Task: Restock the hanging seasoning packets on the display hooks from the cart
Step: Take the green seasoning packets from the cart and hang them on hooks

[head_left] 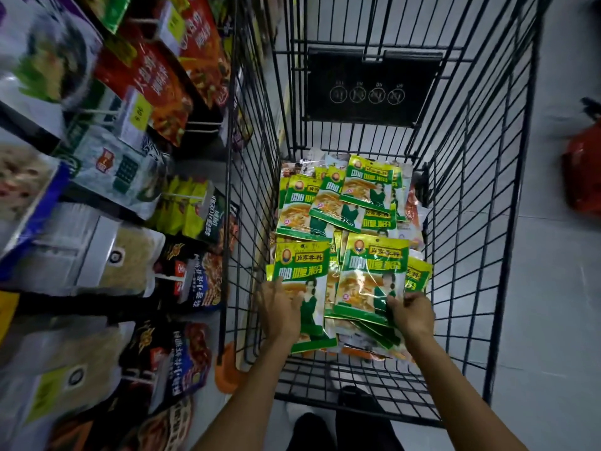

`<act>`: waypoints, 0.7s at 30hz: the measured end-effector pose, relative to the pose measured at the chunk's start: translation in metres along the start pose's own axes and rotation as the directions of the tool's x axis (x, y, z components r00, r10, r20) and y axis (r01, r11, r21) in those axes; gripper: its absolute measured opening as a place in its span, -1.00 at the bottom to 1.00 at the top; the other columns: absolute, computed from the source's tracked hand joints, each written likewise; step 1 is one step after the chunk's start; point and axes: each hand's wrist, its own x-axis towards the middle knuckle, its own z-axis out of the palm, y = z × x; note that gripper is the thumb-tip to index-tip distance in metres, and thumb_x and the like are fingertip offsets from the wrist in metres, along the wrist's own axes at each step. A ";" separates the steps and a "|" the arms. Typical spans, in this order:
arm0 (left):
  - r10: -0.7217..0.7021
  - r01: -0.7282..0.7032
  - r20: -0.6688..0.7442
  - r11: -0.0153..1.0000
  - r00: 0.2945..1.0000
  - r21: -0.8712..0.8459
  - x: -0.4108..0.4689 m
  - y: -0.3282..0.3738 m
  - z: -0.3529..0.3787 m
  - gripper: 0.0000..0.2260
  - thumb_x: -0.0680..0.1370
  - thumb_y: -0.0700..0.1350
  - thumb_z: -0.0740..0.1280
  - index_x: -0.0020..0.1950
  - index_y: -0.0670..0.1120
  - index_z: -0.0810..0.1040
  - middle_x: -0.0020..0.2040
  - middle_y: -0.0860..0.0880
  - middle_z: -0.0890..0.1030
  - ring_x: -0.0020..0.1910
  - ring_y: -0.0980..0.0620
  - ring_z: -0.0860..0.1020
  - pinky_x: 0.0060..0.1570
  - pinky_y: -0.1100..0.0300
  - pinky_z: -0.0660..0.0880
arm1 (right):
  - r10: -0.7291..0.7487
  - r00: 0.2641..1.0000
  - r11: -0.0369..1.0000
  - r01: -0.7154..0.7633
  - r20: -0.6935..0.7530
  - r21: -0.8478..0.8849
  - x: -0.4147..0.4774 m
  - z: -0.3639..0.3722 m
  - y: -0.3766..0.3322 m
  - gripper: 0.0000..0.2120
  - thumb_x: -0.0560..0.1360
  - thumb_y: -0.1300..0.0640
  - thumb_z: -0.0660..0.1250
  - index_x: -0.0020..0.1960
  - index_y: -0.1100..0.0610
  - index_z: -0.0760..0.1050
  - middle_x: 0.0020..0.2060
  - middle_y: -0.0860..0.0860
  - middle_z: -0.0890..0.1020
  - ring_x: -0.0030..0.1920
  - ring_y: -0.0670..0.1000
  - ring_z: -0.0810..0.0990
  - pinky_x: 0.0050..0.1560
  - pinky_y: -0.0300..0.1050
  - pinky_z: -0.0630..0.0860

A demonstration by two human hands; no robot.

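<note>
A heap of green seasoning packets point(338, 196) is seen in the bottom of the black wire cart point(461, 222), piled from the far end to the near middle. Two packets on top at the near end are met by the hands.

The left packet point(302, 265) lies face up and tilted a little. Its lower left part is covered by the left hand point(281, 309), and the rest is seen beyond and to the right of the fingers. The fingers point(276, 284) are held fairly straight and close together, laid on the packet's left edge with the tips pointing away from the body. The back of the hand is turned upward.

The right packet point(372, 275) is raised slightly above the heap. Its lower right corner is pinched by the right hand point(411, 312), with the thumb point(392, 302) pressed on the printed face and the other fingers curled under the edge.

Both bare forearms are stretched forward and down over the cart's near rim, the wrists nearly straight.

To the left, hanging bags are carried on white display hooks point(169, 277).
</note>
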 end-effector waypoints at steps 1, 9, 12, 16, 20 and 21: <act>-0.050 0.050 -0.002 0.999 0.999 0.014 0.002 0.001 -0.001 -0.53 0.55 0.02 0.32 0.38 -0.15 0.35 0.31 -0.15 0.36 0.33 -0.13 0.30 0.25 0.03 0.36 | 0.010 1.000 1.000 -0.010 0.012 0.017 0.002 -0.003 0.002 -0.88 0.51 0.21 0.36 -0.06 0.22 0.43 -0.09 0.17 0.57 -0.19 0.05 0.50 -0.33 -0.18 0.37; -0.199 0.192 -0.045 0.973 0.979 -0.124 0.010 0.015 -0.011 -0.32 0.32 -0.08 0.56 0.35 -0.19 0.37 0.32 -0.18 0.40 0.32 -0.18 0.36 0.22 -0.08 0.42 | 0.034 0.994 0.993 -0.046 0.106 0.112 0.005 -0.007 -0.009 -0.77 0.36 0.14 0.52 -0.14 0.26 0.55 -0.19 0.16 0.61 -0.17 0.12 0.59 -0.13 -0.03 0.55; -0.216 0.204 -0.022 0.947 0.976 -0.247 0.010 0.019 -0.018 -0.44 0.24 -0.15 0.61 0.17 -0.24 0.52 0.15 -0.20 0.55 0.13 -0.18 0.52 -0.01 -0.02 0.54 | 0.015 0.983 0.983 -0.048 0.184 0.177 0.003 -0.012 -0.014 -0.82 0.39 0.22 0.49 -0.09 0.27 0.56 -0.18 0.15 0.62 -0.24 0.08 0.59 -0.33 -0.14 0.49; -0.223 0.245 0.101 0.875 0.969 -0.418 0.003 0.021 -0.027 -0.53 0.29 -0.24 0.58 0.16 -0.25 0.57 0.10 -0.20 0.63 0.03 -0.13 0.60 -0.09 0.04 0.59 | -0.043 0.960 0.978 -0.017 0.278 0.207 -0.004 -0.026 -0.028 -0.90 0.45 0.26 0.42 -0.08 0.21 0.52 -0.07 0.21 0.64 -0.16 0.15 0.64 -0.13 0.07 0.59; -0.112 0.135 0.075 0.852 0.991 -0.506 -0.017 0.026 -0.048 -0.57 0.37 -0.20 0.53 0.18 -0.29 0.53 0.13 -0.22 0.60 0.13 -0.19 0.56 0.08 -0.11 0.53 | -0.173 0.931 0.974 0.114 0.321 0.195 -0.022 -0.045 -0.052 -0.92 0.47 0.24 0.40 -0.06 0.22 0.53 0.00 0.25 0.64 0.02 0.26 0.62 0.11 0.28 0.53; -0.094 0.105 0.047 0.842 0.994 -0.530 -0.023 0.029 -0.058 -0.53 0.38 -0.18 0.53 0.22 -0.30 0.50 0.16 -0.23 0.58 0.18 -0.21 0.53 0.12 -0.14 0.51 | -0.204 0.922 0.970 0.144 0.330 0.196 -0.027 -0.050 -0.060 -0.87 0.47 0.23 0.41 -0.01 0.25 0.53 0.03 0.25 0.63 0.05 0.26 0.61 0.13 0.28 0.52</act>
